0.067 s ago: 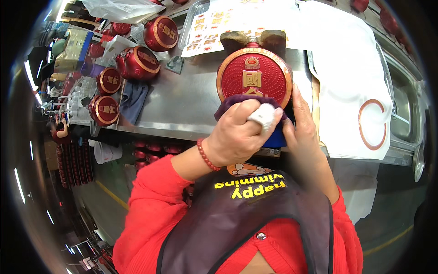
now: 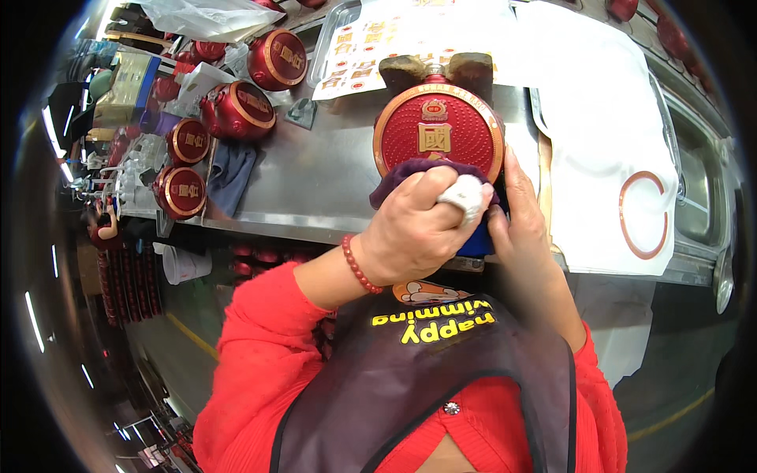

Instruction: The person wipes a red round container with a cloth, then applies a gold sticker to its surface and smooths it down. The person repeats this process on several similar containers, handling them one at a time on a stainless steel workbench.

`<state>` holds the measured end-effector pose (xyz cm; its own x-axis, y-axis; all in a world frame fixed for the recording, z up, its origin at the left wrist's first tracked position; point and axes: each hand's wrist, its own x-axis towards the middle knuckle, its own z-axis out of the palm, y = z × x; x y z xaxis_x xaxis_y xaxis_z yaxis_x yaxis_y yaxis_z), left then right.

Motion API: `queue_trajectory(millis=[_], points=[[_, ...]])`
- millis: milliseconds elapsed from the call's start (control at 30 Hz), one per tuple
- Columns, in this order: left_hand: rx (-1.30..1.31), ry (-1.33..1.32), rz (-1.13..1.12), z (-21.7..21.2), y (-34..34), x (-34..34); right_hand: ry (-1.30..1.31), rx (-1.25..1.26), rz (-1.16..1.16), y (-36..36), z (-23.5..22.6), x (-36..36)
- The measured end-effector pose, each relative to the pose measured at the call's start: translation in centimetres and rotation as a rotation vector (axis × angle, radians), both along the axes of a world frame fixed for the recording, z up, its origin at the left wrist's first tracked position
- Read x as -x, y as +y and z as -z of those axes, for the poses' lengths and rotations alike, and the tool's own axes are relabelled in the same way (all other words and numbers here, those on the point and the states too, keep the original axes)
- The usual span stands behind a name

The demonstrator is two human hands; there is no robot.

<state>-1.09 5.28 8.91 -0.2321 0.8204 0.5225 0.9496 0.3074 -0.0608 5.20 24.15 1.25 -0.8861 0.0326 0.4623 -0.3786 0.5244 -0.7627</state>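
A round, flat red bottle (image 2: 402, 126) with a gold rim and gold raised characters lies face up before me, its neck between two dark blocks (image 2: 471, 72). My left hand (image 2: 422, 213), with a red bead bracelet on the wrist, is closed on a dark purple cloth (image 2: 394, 180) and presses it against the lower part of the bottle's face. A white wrapping (image 2: 465, 194) covers one of its digits. Along the bottle's right side rests my right hand (image 2: 522, 209), gripping the edge with fingers and thumb. Blue material (image 2: 477, 243) shows under the bottle; its lower face is hidden.
More red bottles (image 2: 188, 142) stand at the left, near a dark blue cloth (image 2: 230, 173). Beyond the bottle lies a sticker sheet (image 2: 371, 51). On the right, a white sheet (image 2: 603, 142) bears a copper-coloured open ring (image 2: 623, 214), beside a metal basin (image 2: 702, 181).
My left hand and the purple cloth have shifted slightly up the bottle's face, covering more of the lower character. My right hand stays at the side.
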Motion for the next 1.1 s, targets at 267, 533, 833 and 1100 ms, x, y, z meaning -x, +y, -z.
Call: queue_trajectory(millis=[267,533,833,1100], points=[[0.029,-0.078,0.078,-2.7,4.0,4.8,-0.026,-0.056,0.027,0.0,-0.1,-0.2],[-0.017,-0.112,-0.127,-3.4,0.5,11.8,-0.131,0.012,0.037,-0.4,-0.8,-0.4],[-0.632,-0.585,-0.408,3.4,-6.5,1.1,-0.122,-0.037,0.044,-0.7,-0.5,-0.2],[-0.31,-0.196,-0.263,4.6,-2.7,-4.4,-0.092,-0.077,0.054,-0.8,-0.5,-0.2]])
